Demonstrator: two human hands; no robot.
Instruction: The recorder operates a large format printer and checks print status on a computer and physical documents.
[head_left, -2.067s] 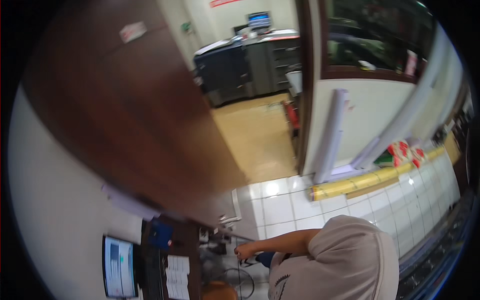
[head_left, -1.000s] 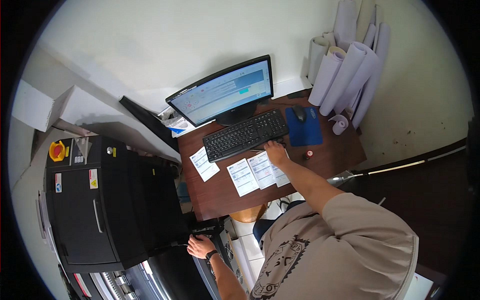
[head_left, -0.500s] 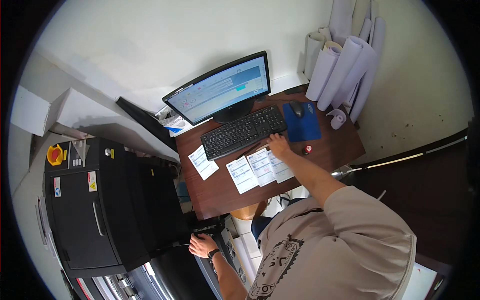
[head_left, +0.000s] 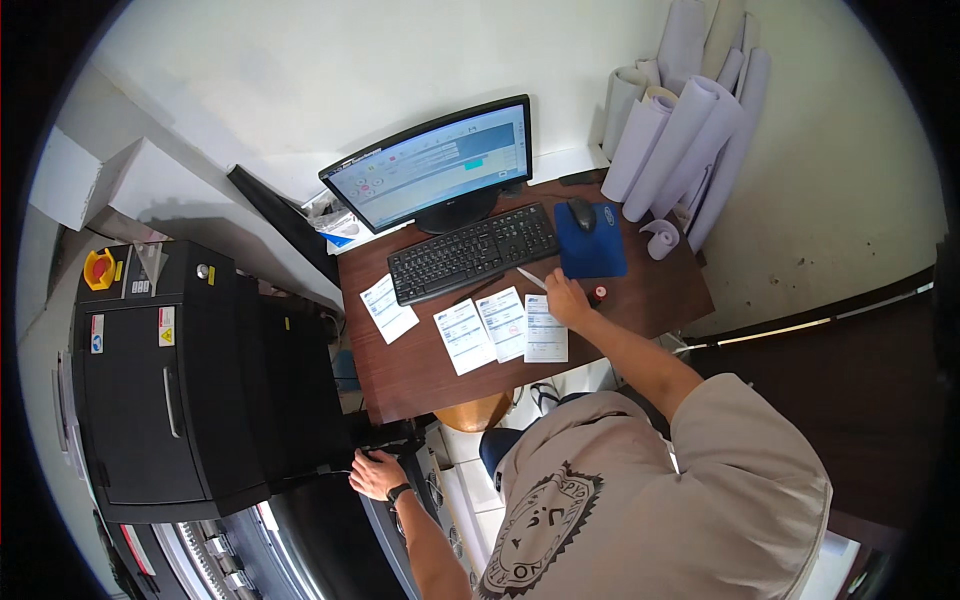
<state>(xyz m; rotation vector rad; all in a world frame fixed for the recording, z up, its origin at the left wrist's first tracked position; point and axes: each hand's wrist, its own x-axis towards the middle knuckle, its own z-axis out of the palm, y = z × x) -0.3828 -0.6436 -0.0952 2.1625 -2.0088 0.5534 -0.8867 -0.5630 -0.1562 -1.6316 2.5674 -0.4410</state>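
Note:
My right hand (head_left: 567,298) is closed on a slim, pale, pen-like object (head_left: 532,279) over the top edge of the rightmost paper slip (head_left: 546,335). The middle slip (head_left: 504,325) and the left slip (head_left: 465,338) lie beside it on the brown desk (head_left: 405,380). Another slip (head_left: 389,310) rests at the left, against the keyboard (head_left: 473,253). Beside the large black machine, my left hand (head_left: 376,475) has its fingers curled around something dark that I cannot make out. A dark watch or band circles that wrist.
A lit monitor (head_left: 430,165) stands behind the keyboard. The mouse (head_left: 581,213) sits on a blue pad (head_left: 592,255), with a small red-topped object (head_left: 598,294) in front. Paper rolls (head_left: 665,150) lean in the right corner. The black machine (head_left: 180,390) fills the left side.
My right hand has drawn back from the keyboard's edge, and the pale pen-like object now shows in it. The rightmost slip has turned straighter and lies apart from the middle one. The view has shifted slightly.

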